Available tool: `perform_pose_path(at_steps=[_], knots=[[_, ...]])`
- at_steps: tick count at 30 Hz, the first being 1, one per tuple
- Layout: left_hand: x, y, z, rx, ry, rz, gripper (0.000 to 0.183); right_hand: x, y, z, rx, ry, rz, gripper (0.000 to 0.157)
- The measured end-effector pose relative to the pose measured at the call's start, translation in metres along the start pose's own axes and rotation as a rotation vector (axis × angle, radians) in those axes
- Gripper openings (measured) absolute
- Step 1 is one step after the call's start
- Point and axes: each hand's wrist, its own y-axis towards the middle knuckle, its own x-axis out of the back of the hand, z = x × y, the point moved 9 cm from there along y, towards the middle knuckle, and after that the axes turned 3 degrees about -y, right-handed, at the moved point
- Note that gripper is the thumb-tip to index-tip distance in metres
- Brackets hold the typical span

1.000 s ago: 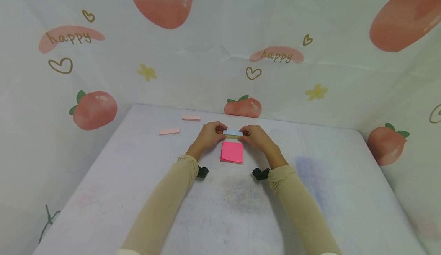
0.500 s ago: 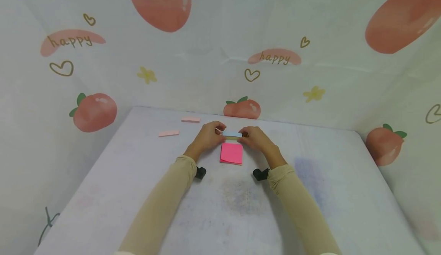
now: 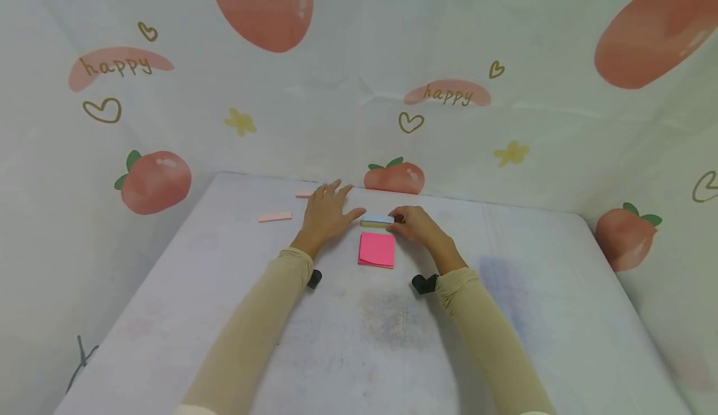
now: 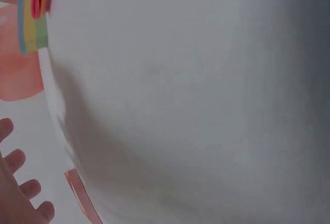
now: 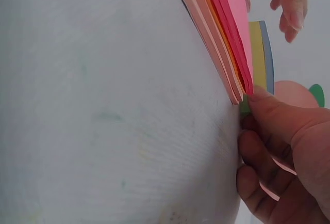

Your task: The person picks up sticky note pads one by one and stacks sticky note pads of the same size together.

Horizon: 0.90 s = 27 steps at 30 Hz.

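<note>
A narrow stack of sticky notes [image 3: 374, 221], with blue, yellow and green layers, stands on the table behind a square pad of bright pink sticky notes [image 3: 377, 250]. My right hand [image 3: 417, 225] pinches the stack's right end; in the right wrist view the thumb lies on its near face and the other fingers curl behind. To the left of the stack is my left hand [image 3: 326, 219], fingers spread and holding nothing, the thumb pointing at the stack's left end. Orange and pale pink layers [image 5: 206, 38] show under the pink top in the right wrist view.
Two pale pink strips lie at the back left: a near strip [image 3: 275, 217] and a far strip [image 3: 304, 195], partly covered by the left hand. A white printed sheet [image 3: 336, 103] rises behind the table [image 3: 392, 352].
My left hand has released the stack's left end, moved left and spread its fingers, now covering part of the far pale pink strip. My right hand keeps its place at the right end.
</note>
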Motion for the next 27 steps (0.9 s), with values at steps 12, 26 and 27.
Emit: perform_pose_path(at_steps=[12,26,27], knots=[[0.0,0.005,0.036,0.087,0.105,0.074,0.095,0.0,0.002,0.0,0.013,-0.001,0.0,0.036],[0.017,0.009,0.062,0.113,0.086,0.077,0.091,0.0,0.001,-0.002,0.0,-0.004,0.0,0.036],[0.018,0.01,0.064,0.115,0.083,0.078,0.09,0.0,0.001,-0.002,0.001,-0.001,0.0,0.036]])
